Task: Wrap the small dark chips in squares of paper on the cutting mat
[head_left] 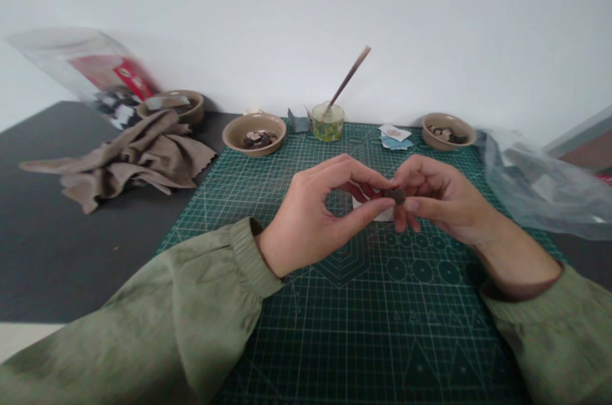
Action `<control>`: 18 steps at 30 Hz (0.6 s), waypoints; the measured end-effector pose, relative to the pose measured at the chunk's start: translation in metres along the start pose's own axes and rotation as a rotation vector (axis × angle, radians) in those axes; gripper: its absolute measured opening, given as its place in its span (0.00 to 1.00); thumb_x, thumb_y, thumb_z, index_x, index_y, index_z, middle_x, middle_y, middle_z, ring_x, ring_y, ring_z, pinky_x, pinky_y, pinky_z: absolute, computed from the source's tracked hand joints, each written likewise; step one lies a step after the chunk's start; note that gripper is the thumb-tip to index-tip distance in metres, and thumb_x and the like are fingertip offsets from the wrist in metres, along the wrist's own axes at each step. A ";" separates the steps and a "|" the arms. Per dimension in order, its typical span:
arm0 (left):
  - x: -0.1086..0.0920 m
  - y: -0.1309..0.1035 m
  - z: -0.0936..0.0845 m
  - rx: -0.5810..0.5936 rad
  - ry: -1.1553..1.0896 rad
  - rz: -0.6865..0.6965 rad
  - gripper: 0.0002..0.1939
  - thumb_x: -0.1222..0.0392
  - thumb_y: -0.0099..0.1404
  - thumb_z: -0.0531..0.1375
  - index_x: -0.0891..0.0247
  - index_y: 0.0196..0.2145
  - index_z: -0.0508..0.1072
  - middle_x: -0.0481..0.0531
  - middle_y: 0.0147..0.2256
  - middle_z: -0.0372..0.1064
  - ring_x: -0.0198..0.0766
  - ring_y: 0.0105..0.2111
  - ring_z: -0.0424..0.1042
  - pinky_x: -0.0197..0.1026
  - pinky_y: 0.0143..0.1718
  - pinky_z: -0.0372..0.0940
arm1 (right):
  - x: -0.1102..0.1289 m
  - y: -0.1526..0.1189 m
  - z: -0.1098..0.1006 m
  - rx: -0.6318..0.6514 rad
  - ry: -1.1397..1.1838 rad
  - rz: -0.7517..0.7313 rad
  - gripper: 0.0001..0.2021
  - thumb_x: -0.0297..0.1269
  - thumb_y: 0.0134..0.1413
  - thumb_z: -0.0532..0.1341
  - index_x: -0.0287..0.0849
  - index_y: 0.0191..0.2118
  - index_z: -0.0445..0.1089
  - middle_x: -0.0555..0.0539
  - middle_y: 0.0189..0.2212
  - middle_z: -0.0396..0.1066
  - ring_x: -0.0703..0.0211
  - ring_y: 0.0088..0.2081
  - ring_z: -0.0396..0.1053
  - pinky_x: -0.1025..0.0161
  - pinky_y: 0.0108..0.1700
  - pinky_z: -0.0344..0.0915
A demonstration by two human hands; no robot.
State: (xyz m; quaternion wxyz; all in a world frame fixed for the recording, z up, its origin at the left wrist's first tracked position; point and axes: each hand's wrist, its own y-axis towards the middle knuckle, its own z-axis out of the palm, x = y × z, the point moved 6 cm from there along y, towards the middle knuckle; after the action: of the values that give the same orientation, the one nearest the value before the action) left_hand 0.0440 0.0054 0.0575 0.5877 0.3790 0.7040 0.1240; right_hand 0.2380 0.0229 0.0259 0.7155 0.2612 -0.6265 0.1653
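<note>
A small dark piece (396,195) is held between both hands above the green cutting mat (354,341). My left hand (329,204) pinches it between thumb and fingers from the left. From the right, my right hand (435,198) grips its other side with thumb and forefinger, its other fingers curled below. Partly hidden behind the fingers, a white piece of paper (383,215) lies on the mat.
Along the mat's back edge stand a bowl of dark pieces (230,135), a yellow-green glass with a brush (327,124), small papers (396,137) and another bowl (449,142). A brown cloth (138,159) lies left; a plastic bag (540,185) lies right.
</note>
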 end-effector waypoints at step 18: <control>0.032 -0.005 0.006 0.499 0.554 -0.071 0.31 0.54 0.67 0.76 0.61 0.63 0.75 0.60 0.58 0.78 0.57 0.59 0.75 0.61 0.63 0.71 | 0.006 0.001 -0.016 -0.198 -0.058 -0.089 0.13 0.40 0.64 0.76 0.46 0.51 0.79 0.46 0.42 0.83 0.66 0.24 0.73 0.68 0.21 0.63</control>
State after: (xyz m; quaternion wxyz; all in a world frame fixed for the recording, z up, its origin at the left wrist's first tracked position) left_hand 0.0468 0.0226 0.0292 0.2686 0.4379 0.8576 0.0260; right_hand 0.2517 0.0323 0.0310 0.7259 0.2214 -0.6481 0.0630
